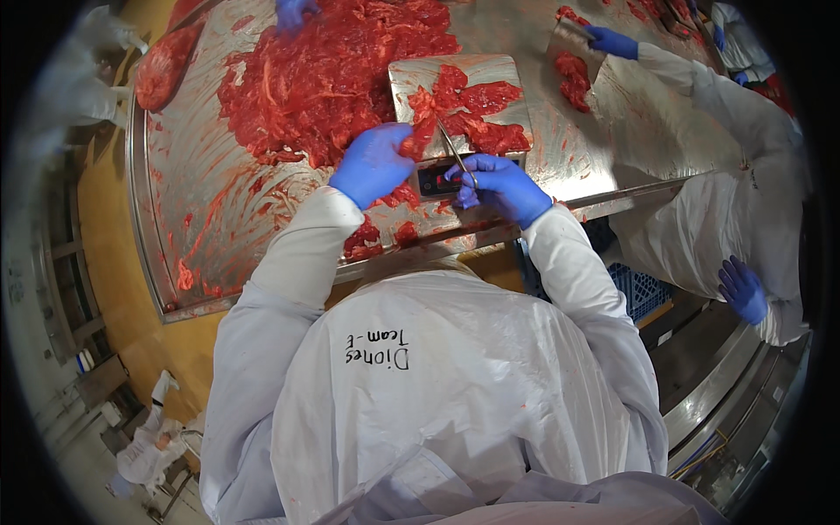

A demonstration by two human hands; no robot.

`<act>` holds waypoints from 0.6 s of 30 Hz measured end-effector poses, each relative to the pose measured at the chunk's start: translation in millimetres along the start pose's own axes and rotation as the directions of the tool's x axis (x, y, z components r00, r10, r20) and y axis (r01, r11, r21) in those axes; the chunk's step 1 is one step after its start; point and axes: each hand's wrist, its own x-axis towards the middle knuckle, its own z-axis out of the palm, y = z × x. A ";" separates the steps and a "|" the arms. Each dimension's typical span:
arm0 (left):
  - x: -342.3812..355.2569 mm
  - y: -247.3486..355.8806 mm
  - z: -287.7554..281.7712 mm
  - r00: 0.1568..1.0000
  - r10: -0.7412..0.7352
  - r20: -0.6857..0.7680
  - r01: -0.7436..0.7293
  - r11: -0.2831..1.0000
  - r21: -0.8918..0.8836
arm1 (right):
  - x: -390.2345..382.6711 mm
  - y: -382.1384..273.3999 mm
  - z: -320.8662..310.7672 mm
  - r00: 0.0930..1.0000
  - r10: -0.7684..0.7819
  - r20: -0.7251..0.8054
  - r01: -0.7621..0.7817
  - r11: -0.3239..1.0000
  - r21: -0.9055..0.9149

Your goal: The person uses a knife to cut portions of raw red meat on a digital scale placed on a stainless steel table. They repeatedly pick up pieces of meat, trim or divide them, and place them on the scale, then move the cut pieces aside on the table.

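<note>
The metal table [573,144] is wet and smeared red, and its front edge is on the near side of both hands. A blue crate [643,293] sits low, to the right of the right hand [512,188]. That hand pinches a thin metal tool [455,153], with room to move on its right. The left hand [374,164] is curled by a red meat strip [423,122]; I can't tell if it grips it. The strip lies between the hands, just past them, on a scale [499,70]. A big meat pile [324,79] spreads beyond the left hand.
</note>
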 end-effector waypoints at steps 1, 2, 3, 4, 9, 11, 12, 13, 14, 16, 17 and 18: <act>-0.2 -3.7 -3.7 0.998 -0.051 -0.020 0.051 0.999 -0.017 | -3.3 5.2 -2.9 1.000 -0.001 0.032 0.001 1.000 -0.004; -4.3 -1.2 -6.1 0.998 0.005 -0.068 -0.012 0.995 -0.104 | -8.5 5.3 9.6 1.000 0.017 0.013 -0.017 0.998 0.062; -7.4 -3.5 0.1 1.000 -0.018 0.022 0.020 0.993 -0.119 | -1.2 5.8 12.2 0.999 0.012 0.031 -0.016 0.993 0.119; -9.8 -7.3 11.9 0.993 -0.039 0.111 0.054 0.990 -0.133 | 9.8 5.0 12.6 0.999 0.007 0.048 -0.015 0.984 0.176; -40.1 -22.7 28.7 0.910 0.220 0.350 -0.263 0.962 0.078 | 34.6 -4.6 25.0 0.987 -0.065 -0.147 0.080 0.992 0.099; -53.9 -52.7 3.5 0.908 -0.043 0.417 -0.078 0.960 0.270 | 25.5 0.0 30.0 0.998 0.003 -0.062 -0.005 1.000 -0.026; -79.0 -117.1 11.1 0.989 0.087 0.121 -0.117 0.954 0.277 | 18.2 2.0 35.2 0.996 0.083 0.013 -0.080 0.983 -0.163; -84.4 -151.5 -3.7 0.990 -0.054 0.133 0.002 0.933 0.361 | 8.5 8.0 36.9 0.983 0.172 0.065 -0.146 0.944 -0.297; -80.4 -141.1 -23.1 0.934 -0.331 0.132 0.204 0.799 0.565 | 0.3 29.9 24.5 0.976 0.194 0.094 -0.135 0.888 -0.439; -93.4 -111.6 -62.3 0.927 -0.368 -0.079 0.351 0.770 0.534 | -24.2 51.5 12.3 0.983 0.108 0.152 0.000 0.815 -0.579; -102.9 -122.1 -73.6 0.920 -0.339 -0.194 0.391 0.801 0.454 | -39.0 50.1 5.4 0.994 0.058 0.098 0.001 0.856 -0.516; -110.6 -135.9 -84.8 0.898 -0.314 -0.308 0.417 0.831 0.369 | -54.8 47.0 -7.8 0.999 0.011 0.038 0.007 0.892 -0.451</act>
